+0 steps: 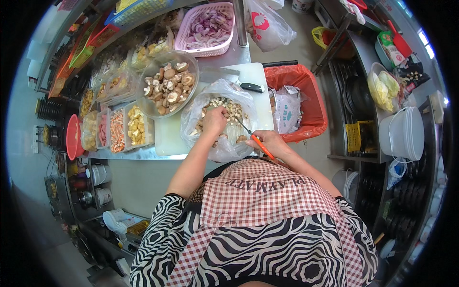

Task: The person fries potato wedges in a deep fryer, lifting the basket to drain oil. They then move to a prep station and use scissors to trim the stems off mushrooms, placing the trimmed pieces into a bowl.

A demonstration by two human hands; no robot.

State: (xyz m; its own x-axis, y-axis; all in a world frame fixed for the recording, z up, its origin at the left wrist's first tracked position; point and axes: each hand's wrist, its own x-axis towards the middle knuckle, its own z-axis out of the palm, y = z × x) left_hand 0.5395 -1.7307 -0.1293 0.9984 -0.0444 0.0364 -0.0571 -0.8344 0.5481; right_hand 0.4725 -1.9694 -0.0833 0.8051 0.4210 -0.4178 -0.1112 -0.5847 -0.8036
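Observation:
My right hand (269, 140) holds orange-handled scissors (261, 144), their dark blades pointing into an open clear plastic bag (238, 86). Over the bag's contents, my left hand (214, 120) has its fingers curled down; whether they pinch a mushroom is hidden. Many small cut mushroom stems (236, 109) lie inside, along with a few whole brown mushrooms. The bag rests on a white cutting board (168, 138) at the counter's front. Beyond my left hand, a round clear plastic bowl (193, 66) contains shiitake mushrooms (172, 86), many without stems.
A cleaver (251, 87) lies behind the bag, handle rightward. Food tubs (139, 145) crowd the left, near a red basin (73, 138). A pink basket (211, 52) of sliced onions stands at the back. To the right is a red-lined bin (317, 104); farther right, a white bucket (398, 134).

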